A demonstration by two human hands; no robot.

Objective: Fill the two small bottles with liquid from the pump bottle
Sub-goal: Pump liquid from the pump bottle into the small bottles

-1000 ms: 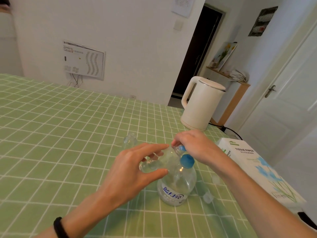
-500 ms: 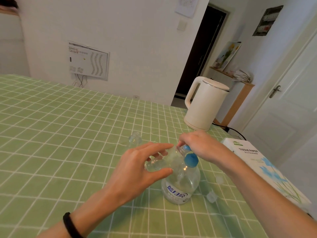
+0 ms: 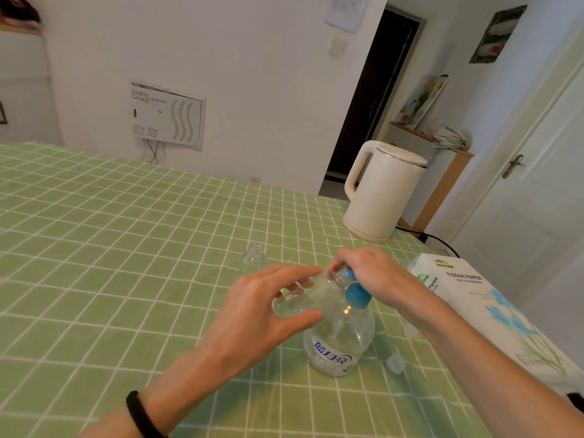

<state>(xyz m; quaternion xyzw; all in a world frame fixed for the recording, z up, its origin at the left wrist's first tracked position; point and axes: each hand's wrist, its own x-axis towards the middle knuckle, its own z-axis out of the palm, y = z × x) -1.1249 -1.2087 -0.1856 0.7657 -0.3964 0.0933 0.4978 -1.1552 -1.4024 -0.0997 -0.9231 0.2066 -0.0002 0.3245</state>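
On my feed the left hand [image 3: 262, 314] held a small bottle [image 3: 292, 303] between thumb and curled fingers, tipped over nearly on its side in the air. Its mouth pointed right and met the nozzle of the pump bottle [image 3: 338, 339]. The pump bottle stood upright on the table [image 3: 126, 232], directly under and just beyond that hand. Its clear body with blue lettering showed below the thumb, and its blue collar sat beside the small bottle's neck.

The right hand [image 3: 369, 273] lay over the pump head with its fingers curled down round it, and I saw only a sliver of blue between them. The second small bottle [image 3: 254, 257] stood upright and uncapped on the table, just behind the left hand and apart from it.

The held bottle was clear against clear plastic, so I could not tell how much liquid it carried, nor exactly where its mouth ended. The right hand hid the nozzle tip. A small clear piece [image 3: 395, 363] lay on the table beside the pump bottle's base, too faint to name. The right forearm crossed in front of the tissue box [image 3: 493, 311], and the kettle [image 3: 385, 191] stood well behind
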